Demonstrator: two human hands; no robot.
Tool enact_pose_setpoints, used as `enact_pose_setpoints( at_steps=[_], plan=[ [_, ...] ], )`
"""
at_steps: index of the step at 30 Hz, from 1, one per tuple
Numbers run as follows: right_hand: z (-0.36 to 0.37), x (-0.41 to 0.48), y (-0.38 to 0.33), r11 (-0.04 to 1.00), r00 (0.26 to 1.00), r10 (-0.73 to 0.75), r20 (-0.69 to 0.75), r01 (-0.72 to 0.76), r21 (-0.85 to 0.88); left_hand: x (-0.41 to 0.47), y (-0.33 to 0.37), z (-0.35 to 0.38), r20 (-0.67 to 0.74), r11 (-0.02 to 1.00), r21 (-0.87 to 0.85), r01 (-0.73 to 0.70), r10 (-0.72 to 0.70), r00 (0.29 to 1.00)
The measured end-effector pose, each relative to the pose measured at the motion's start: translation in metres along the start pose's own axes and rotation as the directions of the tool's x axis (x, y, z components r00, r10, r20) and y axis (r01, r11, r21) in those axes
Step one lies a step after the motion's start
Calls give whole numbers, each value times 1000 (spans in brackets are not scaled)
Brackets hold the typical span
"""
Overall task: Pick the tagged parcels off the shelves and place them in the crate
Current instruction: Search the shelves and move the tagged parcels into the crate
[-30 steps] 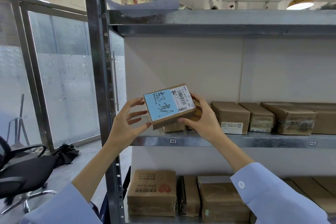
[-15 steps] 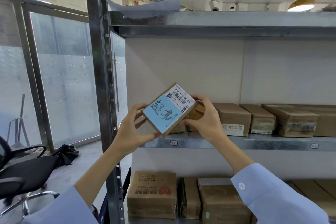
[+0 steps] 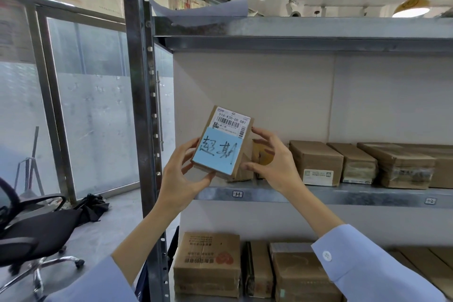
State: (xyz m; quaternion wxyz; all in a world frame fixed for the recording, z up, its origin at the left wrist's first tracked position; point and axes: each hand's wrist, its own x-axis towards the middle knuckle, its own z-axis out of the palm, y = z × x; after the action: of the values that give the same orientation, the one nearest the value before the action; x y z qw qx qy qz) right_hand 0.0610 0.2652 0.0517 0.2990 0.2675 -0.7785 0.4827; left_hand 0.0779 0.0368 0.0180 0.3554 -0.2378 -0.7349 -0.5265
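Parcel: the small brown parcel (image 3: pixel 245 147) is off the shelves, held in the air between both hands. It hangs in front of the left end of the middle shelf (image 3: pixel 343 195), just right of the steel post (image 3: pixel 141 110). It stands on end with its broad face to the camera, its top leaning slightly right.
Tag: a blue note (image 3: pixel 217 155) with dark handwritten characters covers the lower part of that face.
Label: a white barcode label (image 3: pixel 230 121) sits above the note and reads 516-K20-00 081.
Left hand: the left hand (image 3: pixel 181 179) grips the parcel at its left edge and lower corner. The thumb is curled under the bottom and the fingers are bent along the left side.
Right hand: the right hand (image 3: pixel 274 167) pinches the right edge, forefinger tip near the upper corner and thumb lower down. The other fingers curve loosely behind.
Middle shelf: a row of brown boxes (image 3: pixel 316 162) lies to the right of the hands. Another box is partly hidden behind the parcel.
Lower shelf: cartons (image 3: pixel 207 262) stand side by side, and the leftmost has red print.
Top shelf: a paper sheet (image 3: pixel 203 8) overhangs the edge.
Floor: a black chair (image 3: pixel 36 230) stands near the frosted window (image 3: pixel 98 130).
Sleeves: light blue sleeves (image 3: pixel 367 267) cover both forearms.
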Motion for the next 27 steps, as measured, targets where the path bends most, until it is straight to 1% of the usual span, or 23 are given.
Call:
enact_pose_setpoints(
  at_steps=[5, 10, 15, 20, 27],
  plan=[
    [4, -1, 1, 1000, 993, 13, 119, -11, -17, 3, 0, 0, -23, 999, -31, 27, -28, 999],
    [9, -5, -4, 999, 984, 32, 173, -35, 15, 2, 4, 3, -18, 998, -46, 36, -37, 999],
    [13, -10, -7, 998, 993, 27, 112, -32, 49, 3, 8, 13, 5, 997, -72, 24, -23, 1000],
    [3, -19, -4, 997, 998, 42, 51, -46, 69, 1, 12, 29, 39, 997, -83, -8, 11, 999],
    [-34, -52, 6, 994, 992, 107, -67, -105, 21, -9, 20, 72, 160, 984, -175, -27, 55, 986]
  ],
)
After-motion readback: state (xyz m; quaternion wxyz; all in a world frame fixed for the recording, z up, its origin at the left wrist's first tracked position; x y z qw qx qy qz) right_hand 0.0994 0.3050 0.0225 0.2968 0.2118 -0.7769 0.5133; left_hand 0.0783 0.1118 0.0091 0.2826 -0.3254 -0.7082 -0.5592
